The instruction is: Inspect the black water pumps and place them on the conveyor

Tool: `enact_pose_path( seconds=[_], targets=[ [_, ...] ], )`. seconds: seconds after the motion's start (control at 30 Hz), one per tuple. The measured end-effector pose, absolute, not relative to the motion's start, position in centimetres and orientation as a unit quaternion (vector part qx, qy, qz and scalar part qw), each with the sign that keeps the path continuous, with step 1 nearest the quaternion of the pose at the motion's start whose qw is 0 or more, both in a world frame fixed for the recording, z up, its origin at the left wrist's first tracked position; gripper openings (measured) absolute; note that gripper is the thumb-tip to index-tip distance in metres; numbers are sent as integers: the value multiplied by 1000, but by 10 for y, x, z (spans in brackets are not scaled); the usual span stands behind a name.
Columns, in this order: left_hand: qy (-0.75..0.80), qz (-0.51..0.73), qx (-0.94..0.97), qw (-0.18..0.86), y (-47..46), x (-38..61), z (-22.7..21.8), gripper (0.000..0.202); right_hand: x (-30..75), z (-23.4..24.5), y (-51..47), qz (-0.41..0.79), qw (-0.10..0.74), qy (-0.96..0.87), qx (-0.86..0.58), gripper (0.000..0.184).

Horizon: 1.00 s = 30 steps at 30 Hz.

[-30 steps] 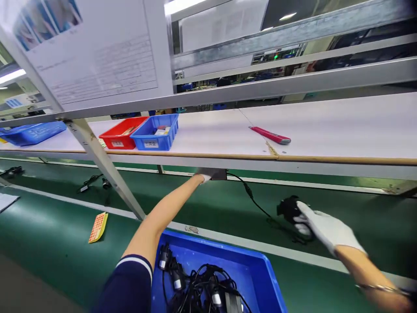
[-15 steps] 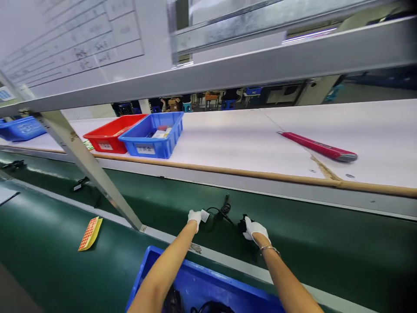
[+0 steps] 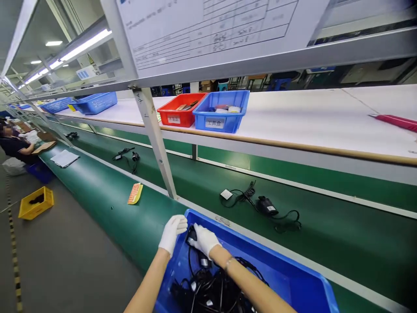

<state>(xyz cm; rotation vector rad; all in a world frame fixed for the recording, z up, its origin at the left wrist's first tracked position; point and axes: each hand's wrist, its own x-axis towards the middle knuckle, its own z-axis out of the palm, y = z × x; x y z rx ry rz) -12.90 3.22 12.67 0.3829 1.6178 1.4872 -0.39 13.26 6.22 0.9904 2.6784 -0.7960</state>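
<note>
White gloves cover both hands. My right hand (image 3: 205,240) reaches into the large blue bin (image 3: 275,280), its fingers closed on a black power adapter (image 3: 191,235) near the bin's far left corner. A cord runs down from that adapter. My left hand (image 3: 173,233) is at the bin's left rim, fingers stretched out and holding nothing; whether it touches the rim I cannot tell. Below the hands lies a tangle of black cables and adapters (image 3: 211,289). On the green conveyor behind the bin rests another adapter (image 3: 267,206) with its cord and a white label.
A shelf above the conveyor carries a red tray (image 3: 177,120), a blue tray (image 3: 218,123) and a red knife (image 3: 395,121). An upright post (image 3: 156,139) stands left of the bin. An orange sticker sheet (image 3: 134,193) lies on the green bench. A co-worker (image 3: 16,145) sits far left.
Both hands have come back from the conveyor to the blue bin. The adapter and cord now lie released on the conveyor. My right hand has taken hold of an adapter in the bin. The view has swung left.
</note>
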Motion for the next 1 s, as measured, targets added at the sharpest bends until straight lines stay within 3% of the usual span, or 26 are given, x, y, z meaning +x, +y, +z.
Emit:
enact_pose_path(
  seconds=[0.17,0.3,0.4,0.6,0.7,0.83,0.9,1.0],
  targets=[
    [654,590,131,456,-33,-120,109,53,-41,53,96,-240,93,887,384,44],
    [653,594,135,450,-49,-133,113,46,-26,72,98,-230,14,895,383,38],
    [638,610,144,448,-37,-143,133,38,-4,106,99,-220,-73,903,362,45],
    [488,555,247,627,10,-127,198,42,58,204,87,-198,-183,943,195,70],
    [411,507,296,698,11,-112,218,55,87,231,64,-187,-200,949,156,64],
    [361,494,295,734,-2,-89,208,64,102,234,41,-184,-225,932,216,59],
    [367,493,278,739,-5,-77,194,68,103,227,41,-195,-225,919,259,71],
    [399,490,246,735,-6,-65,174,69,114,210,62,-231,-196,906,297,108]
  ],
)
